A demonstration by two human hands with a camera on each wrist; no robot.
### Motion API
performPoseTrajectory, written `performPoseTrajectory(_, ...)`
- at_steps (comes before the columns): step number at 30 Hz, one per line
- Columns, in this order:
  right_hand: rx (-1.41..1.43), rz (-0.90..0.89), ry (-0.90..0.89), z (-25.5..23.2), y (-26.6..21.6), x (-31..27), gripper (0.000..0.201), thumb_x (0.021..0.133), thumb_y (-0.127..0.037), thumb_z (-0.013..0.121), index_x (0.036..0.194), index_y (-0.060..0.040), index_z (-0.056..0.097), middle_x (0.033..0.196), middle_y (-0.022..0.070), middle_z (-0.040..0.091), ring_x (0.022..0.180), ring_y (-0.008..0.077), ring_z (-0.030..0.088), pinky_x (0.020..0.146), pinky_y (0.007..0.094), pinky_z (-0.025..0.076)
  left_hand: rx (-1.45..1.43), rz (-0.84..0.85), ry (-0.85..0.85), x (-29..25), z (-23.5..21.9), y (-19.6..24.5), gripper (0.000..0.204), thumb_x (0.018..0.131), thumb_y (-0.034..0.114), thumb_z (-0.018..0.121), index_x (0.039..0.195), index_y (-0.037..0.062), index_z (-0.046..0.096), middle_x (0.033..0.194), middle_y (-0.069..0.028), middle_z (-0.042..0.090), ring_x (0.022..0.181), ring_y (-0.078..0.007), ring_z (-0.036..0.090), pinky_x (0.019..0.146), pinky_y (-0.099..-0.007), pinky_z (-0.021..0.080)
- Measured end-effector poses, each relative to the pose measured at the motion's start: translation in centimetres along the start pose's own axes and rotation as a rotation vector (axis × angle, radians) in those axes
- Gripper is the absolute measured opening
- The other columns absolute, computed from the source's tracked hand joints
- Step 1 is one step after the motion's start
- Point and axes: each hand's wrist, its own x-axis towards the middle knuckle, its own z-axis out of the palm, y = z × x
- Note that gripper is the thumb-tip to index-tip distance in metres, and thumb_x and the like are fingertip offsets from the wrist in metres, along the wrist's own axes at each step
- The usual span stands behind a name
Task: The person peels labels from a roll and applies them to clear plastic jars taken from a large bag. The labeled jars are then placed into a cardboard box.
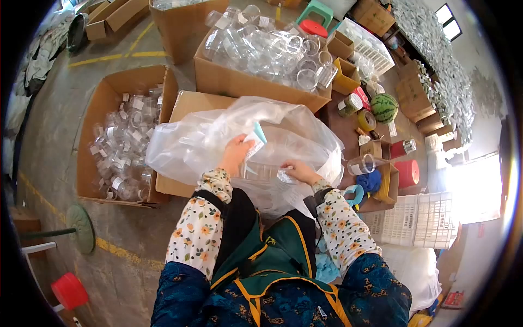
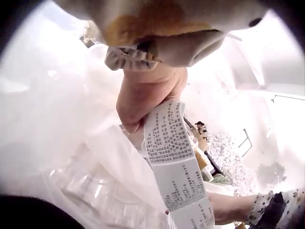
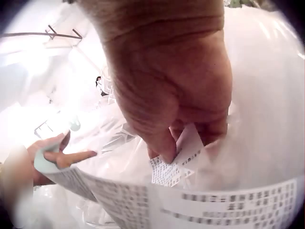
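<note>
My left hand (image 1: 234, 155) holds a strip of printed labels (image 1: 255, 143) with a pale blue-green backing, pinched between thumb and fingers. In the left wrist view the printed strip (image 2: 174, 157) hangs down from that hand (image 2: 150, 95). My right hand (image 1: 301, 171) pinches one end of printed paper (image 1: 284, 175); in the right wrist view its thumb and fingers grip a printed piece (image 3: 174, 169). Beneath both hands lies a large translucent plastic bag (image 1: 185, 147), with clear containers (image 2: 90, 183) showing inside it.
Left of the bag stands a carton (image 1: 87, 163) of clear labelled bottles. Behind it, another carton (image 1: 261, 90) is heaped with clear jars. To the right are a watermelon (image 1: 384, 108), tape roll (image 1: 366, 120), clear cup (image 1: 362, 164) and blue cloth (image 1: 371, 181). A green stool base (image 1: 80, 229) stands lower left.
</note>
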Motion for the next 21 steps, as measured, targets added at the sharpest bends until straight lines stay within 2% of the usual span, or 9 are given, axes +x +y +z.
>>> performPoseTrajectory(2,-0.07,-0.057,-0.028,-0.5,0.0,0.3,0.032,0.075,-0.01,0.057,0.106,-0.0059,0.063,0.101,0.0138,0.064,0.097,0.0278,0.059,0.088,0.0356,0.045,-0.063,0.048,-0.143,0.3,-1.0,1.1,0.024,0.085,0.015,0.06,0.1,-0.0033,0.062,0.083,-0.005,0.063,0.072,-0.0126,0.057,0.061,-0.026,0.044)
performPoseTrajectory(6,-0.185,-0.185,-0.145,-0.1,1.4,1.6,0.03,0.075,-0.01,0.058,0.104,-0.0058,0.063,0.099,0.015,0.064,0.097,0.0296,0.059,0.088,0.0359,0.045,0.102,0.041,-0.216,-1.3,-2.8,0.8,0.024,0.085,0.015,0.059,0.1,-0.0037,0.062,0.084,-0.0057,0.062,0.074,-0.0133,0.057,0.065,-0.0259,0.044)
performPoseTrajectory(8,-0.279,-0.24,0.163,-0.5,3.5,3.3,0.027,0.074,-0.01,0.06,0.101,-0.0061,0.062,0.102,0.0159,0.063,0.097,0.03,0.059,0.087,0.036,0.045,0.374,0.131,-0.192,-3.6,-3.3,0.7,0.023,0.085,0.013,0.058,0.1,-0.0039,0.062,0.086,-0.0055,0.062,0.077,-0.0131,0.056,0.07,-0.0262,0.044)
performPoseTrajectory(11,-0.088,-0.059,0.284,-3.7,1.6,3.7,0.027,0.077,-0.006,0.058,0.103,-0.006,0.059,0.108,0.0137,0.061,0.105,0.0285,0.056,0.092,0.0352,0.041,0.343,0.195,-0.186,-4.7,-5.2,-1.4,0.024,0.085,0.012,0.057,0.102,-0.0046,0.061,0.089,-0.0049,0.063,0.081,-0.0131,0.056,0.073,-0.0272,0.044)
performPoseTrajectory(12,-0.085,-0.059,0.286,-3.9,0.8,3.3,0.027,0.077,-0.006,0.058,0.103,-0.006,0.059,0.108,0.0137,0.061,0.105,0.0285,0.056,0.092,0.0352,0.041,0.109,0.057,-0.124,-7.3,-4.0,0.6,0.023,0.086,0.012,0.058,0.102,-0.0037,0.062,0.088,-0.0028,0.062,0.079,-0.0114,0.056,0.071,-0.0257,0.044)
performPoseTrajectory(13,-0.146,-0.055,0.161,-4.2,0.3,3.0,0.027,0.076,-0.006,0.059,0.104,-0.006,0.058,0.112,0.0139,0.06,0.107,0.0285,0.055,0.093,0.0349,0.041,0.11,0.057,-0.125,-8.1,-4.5,0.1,0.023,0.086,0.012,0.058,0.102,-0.0037,0.062,0.088,-0.0028,0.062,0.079,-0.0114,0.056,0.071,-0.0257,0.044)
performPoseTrajectory(15,-0.208,-0.048,0.036,-4.1,-0.1,2.8,0.028,0.076,-0.006,0.059,0.104,-0.006,0.057,0.117,0.014,0.059,0.109,0.0285,0.054,0.093,0.0347,0.041,0.085,-0.254,-0.3,-9.5,-5.5,-0.9,0.021,0.087,0.014,0.059,0.101,-0.0017,0.062,0.085,0.0001,0.061,0.075,-0.0084,0.056,0.068,-0.0235,0.044)
performPoseTrajectory(18,-0.136,-0.184,0.035,-2.2,1.3,2.3,0.028,0.074,-0.004,0.059,0.102,-0.0044,0.056,0.123,0.0157,0.055,0.109,0.0325,0.053,0.091,0.0361,0.042,0.034,-0.282,-0.432,-13.1,-5.3,-2.1,0.017,0.088,0.016,0.061,0.095,0.0015,0.061,0.081,0.0014,0.061,0.068,-0.005,0.054,0.06,-0.0203,0.044)
performPoseTrajectory(21,-0.19,-0.241,0.075,-1.4,1.4,2.1,0.027,0.074,-0.003,0.059,0.101,-0.005,0.056,0.129,0.0149,0.052,0.112,0.0323,0.052,0.093,0.0363,0.042,0.039,-0.332,-0.457,-16.3,-4.6,-2.4,0.022,0.088,0.014,0.06,0.104,-0.001,0.062,0.088,-0.001,0.064,0.075,-0.0062,0.057,0.066,-0.0205,0.047)
